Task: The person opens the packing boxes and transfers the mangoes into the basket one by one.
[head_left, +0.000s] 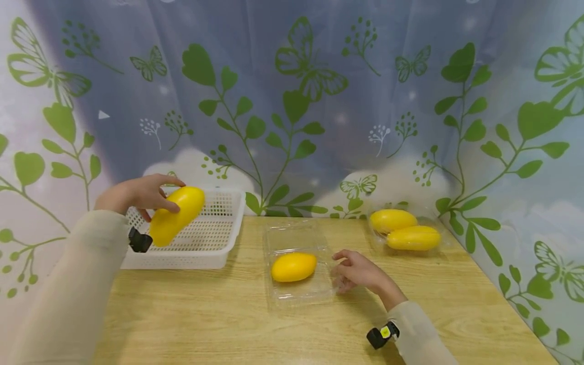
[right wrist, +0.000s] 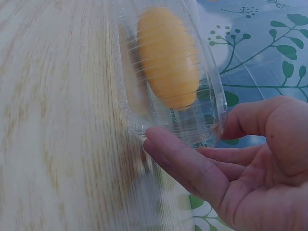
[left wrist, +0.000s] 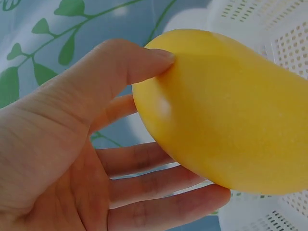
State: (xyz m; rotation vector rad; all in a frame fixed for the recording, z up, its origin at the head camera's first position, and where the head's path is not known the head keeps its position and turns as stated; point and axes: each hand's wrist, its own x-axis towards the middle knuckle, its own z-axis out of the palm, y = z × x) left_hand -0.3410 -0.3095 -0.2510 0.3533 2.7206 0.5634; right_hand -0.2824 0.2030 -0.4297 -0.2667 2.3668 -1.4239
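My left hand (head_left: 145,195) grips a large yellow mango (head_left: 178,215) over the white basket, thumb on one side and fingers along the other. In the left wrist view the mango (left wrist: 226,110) fills much of the picture, its rounded end between thumb and fingers. At the right edge of a clear plastic box (head_left: 298,294), my right hand (head_left: 358,274) holds the box's side, as the right wrist view shows thumb and fingers curved about its end wall (right wrist: 178,134). One mango (head_left: 294,267) lies inside that box, whose lid stands folded back.
A white perforated basket (head_left: 234,223) stands at the back left of the wooden table (head_left: 228,314). At the back right, another clear plastic box (head_left: 442,248) holds two yellow mangoes (head_left: 412,238). A leaf-and-butterfly patterned curtain (head_left: 255,101) hangs behind.
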